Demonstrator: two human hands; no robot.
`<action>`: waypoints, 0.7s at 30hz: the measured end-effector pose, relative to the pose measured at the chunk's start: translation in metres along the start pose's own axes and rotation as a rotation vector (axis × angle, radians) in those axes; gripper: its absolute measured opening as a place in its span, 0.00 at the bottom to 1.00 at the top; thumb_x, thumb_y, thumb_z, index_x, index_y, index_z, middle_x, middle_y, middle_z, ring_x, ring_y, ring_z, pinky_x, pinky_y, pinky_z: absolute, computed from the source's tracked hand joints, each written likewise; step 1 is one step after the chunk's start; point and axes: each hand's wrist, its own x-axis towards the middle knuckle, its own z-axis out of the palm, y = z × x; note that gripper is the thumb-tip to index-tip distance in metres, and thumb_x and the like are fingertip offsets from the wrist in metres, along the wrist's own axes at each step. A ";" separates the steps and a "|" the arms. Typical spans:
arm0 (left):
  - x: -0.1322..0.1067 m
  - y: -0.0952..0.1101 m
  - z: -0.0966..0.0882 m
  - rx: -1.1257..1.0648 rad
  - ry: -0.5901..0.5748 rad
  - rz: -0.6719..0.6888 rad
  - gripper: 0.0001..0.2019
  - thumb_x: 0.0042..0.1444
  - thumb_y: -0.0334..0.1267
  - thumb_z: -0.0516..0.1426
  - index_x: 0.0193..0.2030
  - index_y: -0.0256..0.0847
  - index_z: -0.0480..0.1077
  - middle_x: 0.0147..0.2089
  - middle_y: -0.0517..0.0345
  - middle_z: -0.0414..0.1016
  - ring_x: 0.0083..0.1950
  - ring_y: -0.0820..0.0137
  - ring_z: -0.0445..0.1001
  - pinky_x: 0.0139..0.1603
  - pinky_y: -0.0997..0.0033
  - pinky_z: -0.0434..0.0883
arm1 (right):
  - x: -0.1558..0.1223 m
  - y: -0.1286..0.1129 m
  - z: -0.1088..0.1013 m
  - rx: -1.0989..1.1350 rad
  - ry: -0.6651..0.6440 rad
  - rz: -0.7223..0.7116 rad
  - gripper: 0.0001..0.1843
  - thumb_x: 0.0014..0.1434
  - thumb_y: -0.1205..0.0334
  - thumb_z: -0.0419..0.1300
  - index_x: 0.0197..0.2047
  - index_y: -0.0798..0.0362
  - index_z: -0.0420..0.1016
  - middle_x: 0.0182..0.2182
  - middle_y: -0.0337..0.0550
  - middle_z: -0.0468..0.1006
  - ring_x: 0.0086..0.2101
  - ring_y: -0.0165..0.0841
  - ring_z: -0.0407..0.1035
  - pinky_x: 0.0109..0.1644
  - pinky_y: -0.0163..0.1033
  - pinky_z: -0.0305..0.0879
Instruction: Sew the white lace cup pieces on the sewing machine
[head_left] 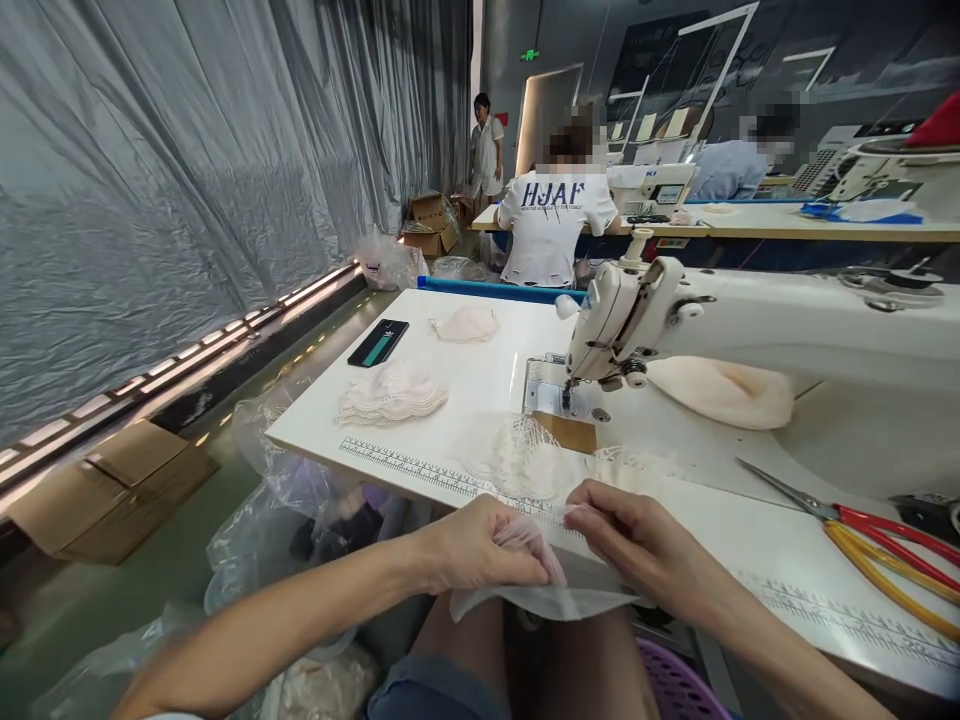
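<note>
1. Your left hand (487,548) was closed around a bunched part of the sheer fabric (551,602), with the thumb pressed against the bent fingers.
2. Your right hand (637,540) pinched another part of the same fabric between thumb and index finger; the other fingers were curled, and you could not tell whether they also gripped it.
3. The fabric was stretched between both hands, at the near edge of the white table (300,425) and above your lap.
4. A lace piece (525,455) lay on the table just beyond your hands.
5. A printed ruler (420,464) ran along the near edge; its graduations were visible, but most numerals were too small to read.
6. The sewing machine (750,315) stood on the right, its needle end beyond the lace piece. A pale, rounded piece (724,392) lay beneath its arm.
7. The scissors (862,530), with one red and one yellow handle, lay at the right, blades pointing left and far.
8. At the left were a stack of scallop-edged pieces (391,395) and, farther off, a dark phone (379,343) with a teal panel.
9. At the far side sat a person in a white shirt (551,235); large dark letters on the back appeared to read "HJAF", above an illegible smaller line.
</note>
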 end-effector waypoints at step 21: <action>0.051 0.040 -0.077 2.005 0.383 0.901 0.13 0.61 0.23 0.46 0.31 0.35 0.67 0.39 0.53 0.70 0.36 0.70 0.66 0.35 0.68 0.61 | 0.030 0.040 -0.010 -0.817 0.524 -0.626 0.10 0.62 0.67 0.50 0.40 0.48 0.71 0.38 0.44 0.78 0.37 0.35 0.72 0.43 0.42 0.63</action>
